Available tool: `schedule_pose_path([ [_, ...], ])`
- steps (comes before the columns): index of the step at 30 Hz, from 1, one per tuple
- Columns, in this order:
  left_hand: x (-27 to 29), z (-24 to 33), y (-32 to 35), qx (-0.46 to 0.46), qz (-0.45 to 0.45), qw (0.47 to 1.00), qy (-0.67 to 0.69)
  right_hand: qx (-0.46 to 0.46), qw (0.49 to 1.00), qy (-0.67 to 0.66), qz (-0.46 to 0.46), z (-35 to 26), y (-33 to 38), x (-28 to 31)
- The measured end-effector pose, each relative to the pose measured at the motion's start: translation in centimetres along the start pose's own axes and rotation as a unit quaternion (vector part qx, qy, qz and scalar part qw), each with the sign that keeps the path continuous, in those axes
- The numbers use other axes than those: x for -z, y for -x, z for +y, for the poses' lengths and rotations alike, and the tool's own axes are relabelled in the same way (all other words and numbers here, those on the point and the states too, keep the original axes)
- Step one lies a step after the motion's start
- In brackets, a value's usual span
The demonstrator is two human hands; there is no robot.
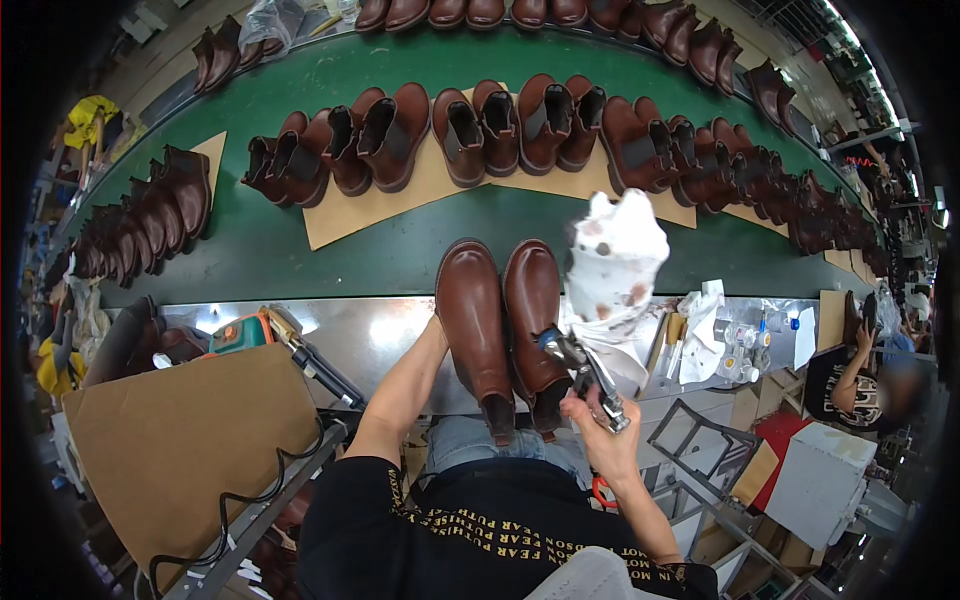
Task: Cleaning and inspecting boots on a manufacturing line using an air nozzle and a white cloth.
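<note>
A pair of brown leather ankle boots (470,300) sits side by side in front of me, toes away from me, shafts over the near bench edge. My left hand (437,334) reaches in beside the left boot; its fingers are hidden behind the boot. At the right boot's shaft, my right hand (603,432) is closed around a metal spray gun (585,372). The gun's nozzle end is close to that boot. Just beyond the gun is a bulky white cloth (618,255) with brown stains; whether it wraps part of the gun is unclear.
Brown boots (545,120) stand in a row on cardboard across the green table (390,245). A cardboard sheet (190,450) and a black-handled tool (325,370) lie left. Small bottles (740,350) and white paper (703,335) are right. A person (860,385) is far right.
</note>
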State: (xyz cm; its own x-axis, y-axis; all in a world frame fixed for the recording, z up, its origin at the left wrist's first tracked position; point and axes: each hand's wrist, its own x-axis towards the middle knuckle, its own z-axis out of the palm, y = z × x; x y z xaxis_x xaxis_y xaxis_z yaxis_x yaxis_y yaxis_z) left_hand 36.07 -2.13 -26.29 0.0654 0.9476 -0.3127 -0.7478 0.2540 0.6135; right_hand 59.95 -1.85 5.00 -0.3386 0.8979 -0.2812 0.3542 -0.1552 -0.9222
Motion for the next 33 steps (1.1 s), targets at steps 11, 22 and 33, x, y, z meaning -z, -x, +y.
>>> schedule_pose_path([
  [11,-0.2,-0.5,0.8,0.006,0.022,0.991,-0.132,-0.017,0.994,-0.037,0.102,4.4,-3.4,1.2],
  [22,-3.3,4.5,4.3,-0.008,0.250,0.875,-0.414,-0.039,0.981,0.033,0.186,21.7,-8.6,5.4],
  [33,-9.4,-1.3,13.5,0.089,0.310,0.928,-0.187,-0.002,0.997,0.072,0.014,20.9,-4.9,-1.9],
])
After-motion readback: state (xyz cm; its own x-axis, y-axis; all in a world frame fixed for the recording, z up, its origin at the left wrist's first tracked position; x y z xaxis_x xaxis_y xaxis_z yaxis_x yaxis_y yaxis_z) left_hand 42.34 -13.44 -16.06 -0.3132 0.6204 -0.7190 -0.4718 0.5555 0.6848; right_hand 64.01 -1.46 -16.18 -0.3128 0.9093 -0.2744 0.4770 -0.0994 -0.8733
